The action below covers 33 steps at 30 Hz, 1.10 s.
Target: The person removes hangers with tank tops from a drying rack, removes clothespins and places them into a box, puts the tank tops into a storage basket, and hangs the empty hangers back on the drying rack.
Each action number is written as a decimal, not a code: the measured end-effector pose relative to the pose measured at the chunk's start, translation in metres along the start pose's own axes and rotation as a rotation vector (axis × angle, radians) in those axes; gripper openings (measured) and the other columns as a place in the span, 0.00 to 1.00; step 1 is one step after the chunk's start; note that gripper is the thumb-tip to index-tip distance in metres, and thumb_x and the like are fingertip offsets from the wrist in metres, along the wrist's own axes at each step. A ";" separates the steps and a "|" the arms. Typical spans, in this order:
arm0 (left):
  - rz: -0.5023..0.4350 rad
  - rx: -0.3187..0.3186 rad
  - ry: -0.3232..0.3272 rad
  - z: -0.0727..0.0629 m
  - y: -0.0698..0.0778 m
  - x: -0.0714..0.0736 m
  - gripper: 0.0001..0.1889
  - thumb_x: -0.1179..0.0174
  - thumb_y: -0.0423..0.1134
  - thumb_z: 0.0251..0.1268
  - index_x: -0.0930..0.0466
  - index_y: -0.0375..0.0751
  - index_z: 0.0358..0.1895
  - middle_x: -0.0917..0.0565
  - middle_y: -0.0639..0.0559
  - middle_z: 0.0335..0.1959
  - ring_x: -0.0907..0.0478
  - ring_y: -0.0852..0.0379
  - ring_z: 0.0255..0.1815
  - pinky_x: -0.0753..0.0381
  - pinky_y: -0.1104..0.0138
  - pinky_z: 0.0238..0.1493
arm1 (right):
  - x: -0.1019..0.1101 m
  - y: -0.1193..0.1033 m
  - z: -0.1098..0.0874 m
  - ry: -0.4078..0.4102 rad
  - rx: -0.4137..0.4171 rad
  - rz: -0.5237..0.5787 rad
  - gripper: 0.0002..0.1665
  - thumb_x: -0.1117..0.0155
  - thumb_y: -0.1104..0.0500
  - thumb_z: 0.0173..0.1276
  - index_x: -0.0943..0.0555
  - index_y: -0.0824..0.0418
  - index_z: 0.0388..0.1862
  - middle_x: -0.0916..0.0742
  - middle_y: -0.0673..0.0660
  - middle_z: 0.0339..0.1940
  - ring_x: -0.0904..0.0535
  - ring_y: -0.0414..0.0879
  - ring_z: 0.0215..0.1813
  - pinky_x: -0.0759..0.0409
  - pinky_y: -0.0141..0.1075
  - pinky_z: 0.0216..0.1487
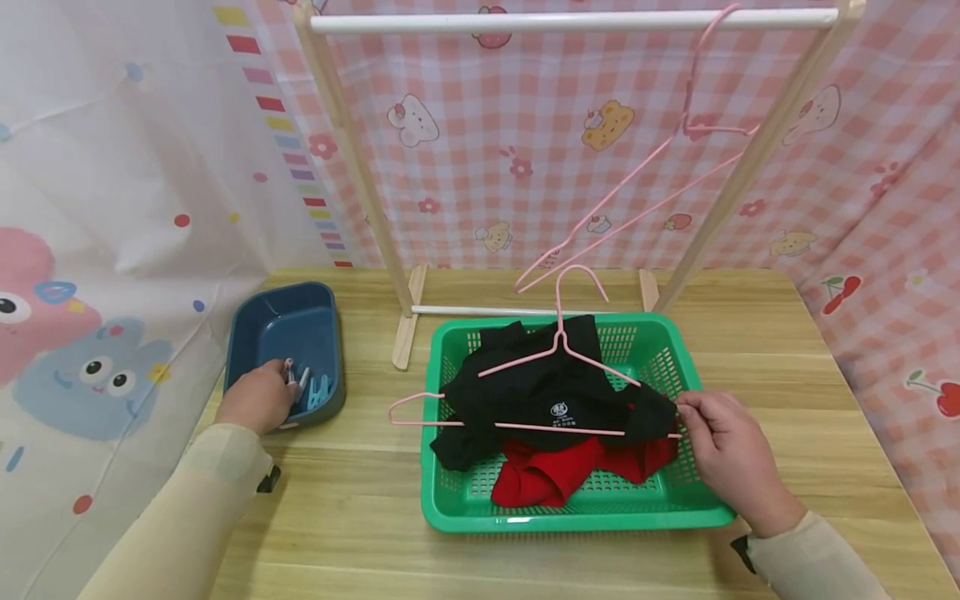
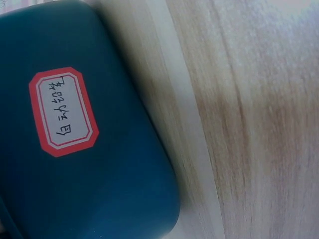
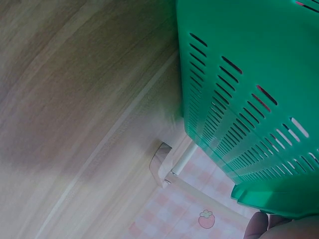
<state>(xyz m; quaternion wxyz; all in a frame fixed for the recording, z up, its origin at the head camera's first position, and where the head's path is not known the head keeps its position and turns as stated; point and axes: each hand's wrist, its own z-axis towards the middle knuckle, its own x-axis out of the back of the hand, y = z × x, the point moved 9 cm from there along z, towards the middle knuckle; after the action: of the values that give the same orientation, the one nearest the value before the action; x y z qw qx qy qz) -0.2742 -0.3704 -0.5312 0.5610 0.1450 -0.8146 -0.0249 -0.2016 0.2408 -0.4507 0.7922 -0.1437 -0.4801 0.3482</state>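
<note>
In the head view, my left hand (image 1: 258, 398) reaches into a dark blue bin (image 1: 243, 321), where its fingers pinch a pale clothespin (image 1: 290, 368). Light blue clothespins (image 1: 319, 392) lie beside those fingers. A black garment (image 1: 525, 392) with a small white print is on a pink wire hanger (image 1: 525, 363), both lying over a green basket (image 1: 570, 523). Thumb and forefinger of my right hand (image 1: 731, 446) pinch the garment's right end near the hanger's corner. Under the black garment, a red cloth (image 1: 547, 475) lies in the basket.
A rack with wooden posts (image 1: 360, 183) and a white rail (image 1: 525, 22) stands behind the basket. Another pink hanger (image 1: 615, 187) hangs at the rail's right. The bin bears a red-edged label (image 2: 65, 112) in the left wrist view. Everything stands on a wooden table (image 1: 360, 500).
</note>
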 end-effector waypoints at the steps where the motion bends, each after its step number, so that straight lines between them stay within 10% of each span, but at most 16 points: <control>1: 0.000 0.000 0.000 0.000 0.000 0.000 0.33 0.49 0.43 0.82 0.41 0.21 0.77 0.28 0.20 0.70 0.30 0.20 0.69 0.28 0.31 0.67 | 0.000 0.000 0.000 0.001 0.001 0.001 0.09 0.35 0.76 0.69 0.14 0.66 0.41 0.11 0.59 0.35 0.30 0.28 0.44 0.29 0.25 0.43; 33: 0.035 -0.034 0.059 -0.002 0.005 0.008 0.26 0.44 0.42 0.79 0.30 0.21 0.67 0.18 0.22 0.57 0.19 0.24 0.57 0.20 0.34 0.56 | 0.001 -0.001 -0.001 0.011 -0.001 -0.006 0.12 0.32 0.77 0.65 0.13 0.64 0.41 0.10 0.56 0.35 0.29 0.31 0.42 0.30 0.25 0.42</control>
<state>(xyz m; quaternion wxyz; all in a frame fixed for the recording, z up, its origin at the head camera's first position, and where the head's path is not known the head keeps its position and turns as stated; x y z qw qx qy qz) -0.2761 -0.3675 -0.5224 0.5877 0.1217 -0.7995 -0.0248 -0.1997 0.2409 -0.4504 0.7957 -0.1447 -0.4765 0.3448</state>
